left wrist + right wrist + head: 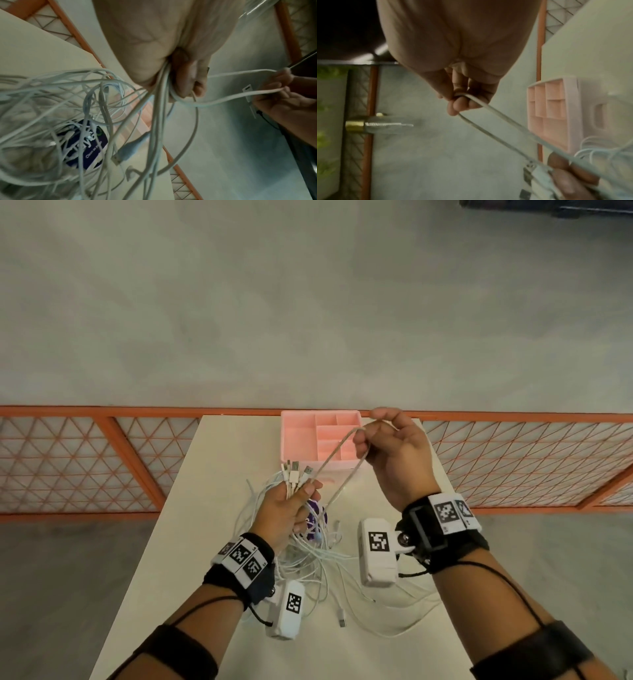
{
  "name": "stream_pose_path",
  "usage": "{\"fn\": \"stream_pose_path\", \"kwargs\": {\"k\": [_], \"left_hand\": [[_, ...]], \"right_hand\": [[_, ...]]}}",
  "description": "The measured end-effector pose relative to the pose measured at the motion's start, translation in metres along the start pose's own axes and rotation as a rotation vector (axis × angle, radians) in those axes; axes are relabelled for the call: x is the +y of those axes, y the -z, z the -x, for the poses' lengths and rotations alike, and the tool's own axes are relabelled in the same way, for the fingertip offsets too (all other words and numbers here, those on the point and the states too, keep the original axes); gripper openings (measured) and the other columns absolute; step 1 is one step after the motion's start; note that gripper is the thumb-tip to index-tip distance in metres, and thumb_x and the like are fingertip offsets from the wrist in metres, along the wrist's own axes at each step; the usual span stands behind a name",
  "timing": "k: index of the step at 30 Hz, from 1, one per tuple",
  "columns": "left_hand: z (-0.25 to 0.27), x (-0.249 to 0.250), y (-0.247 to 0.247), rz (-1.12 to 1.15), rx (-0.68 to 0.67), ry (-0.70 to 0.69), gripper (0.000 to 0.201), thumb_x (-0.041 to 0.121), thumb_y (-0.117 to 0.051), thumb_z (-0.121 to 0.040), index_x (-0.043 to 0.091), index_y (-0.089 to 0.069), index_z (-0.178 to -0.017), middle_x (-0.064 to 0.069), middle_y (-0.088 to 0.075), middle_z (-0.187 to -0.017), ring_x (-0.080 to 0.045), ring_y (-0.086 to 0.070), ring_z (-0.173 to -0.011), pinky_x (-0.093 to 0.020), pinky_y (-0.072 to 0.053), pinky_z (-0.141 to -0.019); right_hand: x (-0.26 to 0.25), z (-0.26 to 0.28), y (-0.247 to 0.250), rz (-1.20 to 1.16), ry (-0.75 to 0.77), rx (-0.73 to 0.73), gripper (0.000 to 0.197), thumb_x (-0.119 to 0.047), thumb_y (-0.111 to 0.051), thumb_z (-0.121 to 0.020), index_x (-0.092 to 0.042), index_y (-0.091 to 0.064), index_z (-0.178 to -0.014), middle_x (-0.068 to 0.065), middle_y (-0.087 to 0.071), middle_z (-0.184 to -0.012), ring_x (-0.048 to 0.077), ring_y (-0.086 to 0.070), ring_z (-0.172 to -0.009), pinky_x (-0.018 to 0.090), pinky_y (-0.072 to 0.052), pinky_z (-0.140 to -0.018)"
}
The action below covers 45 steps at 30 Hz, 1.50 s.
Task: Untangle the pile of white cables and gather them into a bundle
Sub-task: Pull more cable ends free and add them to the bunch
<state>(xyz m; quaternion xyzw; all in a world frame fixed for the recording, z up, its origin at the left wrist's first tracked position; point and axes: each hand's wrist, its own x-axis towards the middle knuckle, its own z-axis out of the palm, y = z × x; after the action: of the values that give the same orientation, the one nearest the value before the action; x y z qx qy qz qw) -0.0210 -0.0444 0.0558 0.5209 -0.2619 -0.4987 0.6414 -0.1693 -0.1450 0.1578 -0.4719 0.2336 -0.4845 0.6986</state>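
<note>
The left hand (286,510) clamps the gathered plug ends (295,470) upright, anchoring them, while the right hand (394,453) pinches one cable's loop (342,453) — lifted far and rightward, presumably to draw it free of the tangle (318,563).

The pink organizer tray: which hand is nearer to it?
Right. The right hand is raised just beside the pink organizer tray, pinching a cable loop; the left hand is nearer the person.

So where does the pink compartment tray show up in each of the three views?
Head: pink compartment tray at the table's far edge, partly behind the right hand.
Left wrist: only blurred pink glimpses behind the cables; uncertain.
Right wrist: right of centre.
Shared landmark: the cable loop.
</note>
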Motion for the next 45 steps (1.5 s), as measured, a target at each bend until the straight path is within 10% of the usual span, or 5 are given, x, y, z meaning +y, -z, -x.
{"fn": "stream_pose_path", "kwargs": {"k": [7, 14, 20, 35, 45], "left_hand": [[-0.008, 0.005, 0.003, -0.065, 0.128, -0.023, 0.017, 0.016, -0.058, -0.099, 0.008, -0.072, -0.098, 0.004, -0.059, -0.07, -0.007, -0.027, -0.042, -0.019, -0.022, -0.042], [-0.008, -0.005, -0.001, -0.28, 0.114, -0.005, 0.018, 0.02, -0.062, -0.098, 0.008, -0.076, -0.098, -0.007, -0.059, -0.075, -0.006, -0.035, -0.039, -0.021, -0.027, -0.043], [-0.007, -0.007, 0.002, -0.295, 0.151, 0.012, 0.013, 0.018, -0.064, -0.096, 0.011, -0.074, -0.09, -0.008, -0.061, -0.073, -0.005, -0.038, -0.036, -0.022, -0.03, -0.043], [-0.004, -0.006, 0.003, -0.217, 0.062, 0.069, 0.016, 0.021, -0.069, -0.093, 0.005, -0.069, -0.097, -0.006, -0.07, -0.079, -0.008, -0.033, -0.037, -0.019, -0.024, -0.041], [-0.008, -0.016, 0.032, -0.175, 0.187, 0.108, 0.013, 0.015, -0.07, -0.091, 0.004, -0.067, -0.098, -0.008, -0.073, -0.084, -0.009, -0.034, -0.041, -0.019, -0.031, -0.039]], "right_hand": [[0.002, 0.0, 0.014, 0.687, -0.143, 0.112, 0.031, 0.007, -0.042, -0.084, -0.007, -0.066, -0.099, 0.013, -0.065, -0.07, 0.019, -0.049, -0.046, 0.028, -0.04, -0.057], [0.04, 0.019, 0.004, 1.545, -0.236, -0.435, 0.041, -0.007, -0.042, -0.09, -0.015, -0.061, -0.125, 0.008, -0.06, -0.131, 0.028, -0.057, -0.118, 0.043, -0.047, -0.1], [0.042, 0.02, -0.008, 1.27, -0.271, -0.307, 0.033, -0.026, -0.041, -0.093, -0.008, -0.06, -0.072, 0.006, -0.063, -0.07, 0.03, -0.064, -0.075, 0.036, -0.049, -0.071], [0.04, 0.007, -0.004, 1.32, -0.133, -0.362, 0.024, -0.017, -0.05, -0.095, -0.011, -0.071, -0.087, -0.013, -0.056, -0.063, 0.007, -0.054, -0.06, 0.026, -0.042, -0.06], [-0.047, -0.025, -0.005, 0.336, 0.219, 0.254, 0.023, -0.001, -0.045, -0.096, -0.004, -0.062, -0.08, 0.004, -0.051, -0.058, 0.017, -0.049, -0.047, 0.026, -0.044, -0.051]]}}
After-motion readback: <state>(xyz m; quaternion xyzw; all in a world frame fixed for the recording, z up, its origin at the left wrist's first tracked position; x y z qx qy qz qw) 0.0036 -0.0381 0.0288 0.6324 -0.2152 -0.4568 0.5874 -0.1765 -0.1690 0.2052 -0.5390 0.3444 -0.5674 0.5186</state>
